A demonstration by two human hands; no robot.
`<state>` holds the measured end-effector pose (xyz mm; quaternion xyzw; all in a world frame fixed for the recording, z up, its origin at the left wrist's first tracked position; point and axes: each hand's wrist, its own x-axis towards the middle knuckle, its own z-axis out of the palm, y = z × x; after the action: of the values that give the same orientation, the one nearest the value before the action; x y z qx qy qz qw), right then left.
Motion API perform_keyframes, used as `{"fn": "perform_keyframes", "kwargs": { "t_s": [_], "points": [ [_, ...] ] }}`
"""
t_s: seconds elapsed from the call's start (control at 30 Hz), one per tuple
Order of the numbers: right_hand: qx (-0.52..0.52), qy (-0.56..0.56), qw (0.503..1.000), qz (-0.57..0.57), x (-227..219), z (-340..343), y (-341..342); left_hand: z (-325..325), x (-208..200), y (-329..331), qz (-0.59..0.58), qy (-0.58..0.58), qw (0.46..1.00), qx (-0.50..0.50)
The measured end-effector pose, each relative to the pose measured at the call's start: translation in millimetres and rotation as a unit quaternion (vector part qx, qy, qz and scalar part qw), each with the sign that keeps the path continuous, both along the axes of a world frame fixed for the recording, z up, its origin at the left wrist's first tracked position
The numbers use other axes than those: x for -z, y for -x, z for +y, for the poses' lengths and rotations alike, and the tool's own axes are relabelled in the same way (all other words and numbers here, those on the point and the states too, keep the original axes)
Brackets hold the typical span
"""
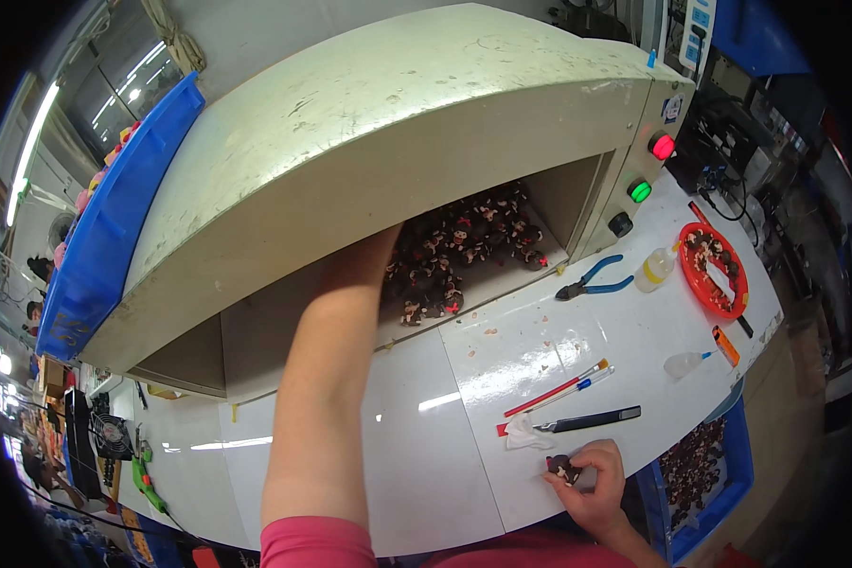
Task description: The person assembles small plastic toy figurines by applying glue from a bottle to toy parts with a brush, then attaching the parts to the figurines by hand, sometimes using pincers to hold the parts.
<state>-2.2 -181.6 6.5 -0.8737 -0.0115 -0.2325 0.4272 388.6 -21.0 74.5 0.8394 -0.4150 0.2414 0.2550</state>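
Right hand (pixel 596 483): thumb and fingertips pinch a small dark figure (pixel 564 469), held just above or against the bench (pixel 407 417) near its front edge; which of the two, cannot tell. Grip sits at the figure's side. Likely risk: so small a piece could twist or slip out if the pinch loosens, and the edge is near enough for it to roll off.

Left forearm (pixel 327 379) reaches into the pale metal cabinet (pixel 369 104); fingers hidden behind its front panel, so cannot tell whether they grasp anything. Forearm passes beneath the upper lip: a scrape seems possible on a quick withdrawal. Red lamp (pixel 662 146) and green lamp (pixel 640 191) look lit; if the inside is warm, which does not show, skin could suffer.

Beside the forearm, a crowded pile of figures (pixel 459 241) reaches close to the opening's sill. A careless sweep could tumble some out, or rub their small parts.

Farther out, near the right hand: white tissue (pixel 528 434), slim black-handled tool (pixel 596 418), red brush (pixel 556 390). A sideways move might knock these. Beyond lie blue-handled cutters (pixel 585 285) and an upright bottle (pixel 653 271), which a wide reach could tip.
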Motion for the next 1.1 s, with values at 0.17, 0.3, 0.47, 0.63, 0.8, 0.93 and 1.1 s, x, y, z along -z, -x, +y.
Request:
{"fn": "perform_keyframes", "kwargs": {
  "t_s": [0.17,0.3,0.47,0.63,0.8,0.93,1.1],
  "points": [
    [-0.004,-0.006,1.000,-0.009,-0.4,-1.8,0.3,35.2,-11.1,2.1,0.028,-0.044,0.998,-0.042],
    [-0.006,0.005,1.000,-0.018,-2.4,-2.3,-0.5,51.3,6.0,24.9,0.036,-0.035,0.997,-0.050],
    [-0.016,-0.012,0.999,-0.027,2.8,-1.4,-3.4,39.7,13.8,61.4,0.079,-0.084,0.993,-0.034],
    [-0.016,0.009,0.999,-0.042,-1.0,1.7,-2.8,29.1,32.1,62.2,-0.079,-0.061,0.994,-0.041],
    [-0.006,-0.012,0.999,-0.041,2.9,3.7,2.0,43.5,43.4,63.3,0.033,-0.050,0.993,-0.101],
    [-0.013,-0.011,0.999,-0.043,1.0,1.9,5.5,50.0,44.4,81.8,-0.098,-0.065,0.978,-0.175],
    [-0.012,0.013,0.998,-0.056,5.2,-3.8,-3.5,34.5,11.0,171.5,0.078,0.089,0.991,-0.060]
  ]
}}
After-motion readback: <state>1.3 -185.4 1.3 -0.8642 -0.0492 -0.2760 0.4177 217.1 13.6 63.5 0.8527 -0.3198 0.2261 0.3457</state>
